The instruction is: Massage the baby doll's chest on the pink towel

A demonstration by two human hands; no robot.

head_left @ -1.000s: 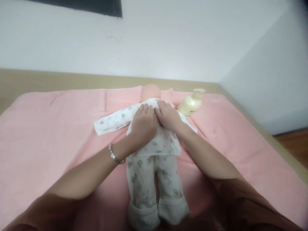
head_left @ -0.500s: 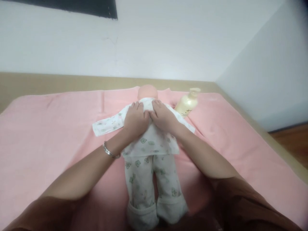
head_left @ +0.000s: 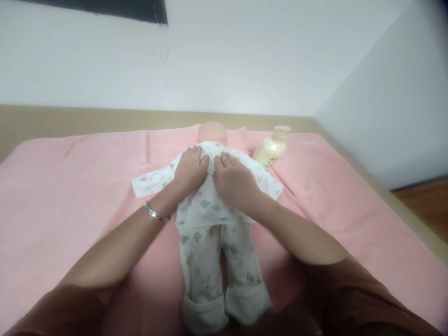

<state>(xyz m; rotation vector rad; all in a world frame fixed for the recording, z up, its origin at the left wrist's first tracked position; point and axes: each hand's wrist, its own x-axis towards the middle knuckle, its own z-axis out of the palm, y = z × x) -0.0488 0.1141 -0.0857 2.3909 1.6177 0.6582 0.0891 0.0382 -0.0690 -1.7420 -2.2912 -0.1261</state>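
A doll (head_left: 210,205) in a printed white suit lies on a pink sheet (head_left: 70,186) covering the bed, head away from the person. The left hand (head_left: 190,170) and right hand (head_left: 234,181) rest flat and open on its upper torso, touching the shirt. A cream pump bottle (head_left: 270,150) lies just beside the doll's shoulder. The doll's face is hidden, and its feet are cut off by sleeves.

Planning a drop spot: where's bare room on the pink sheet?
Free: the broad pink sheet left of the doll's sleeve, and the right side below the lotion bottle. Crowded: the middle, where left hand and right hand press the doll's shirt.
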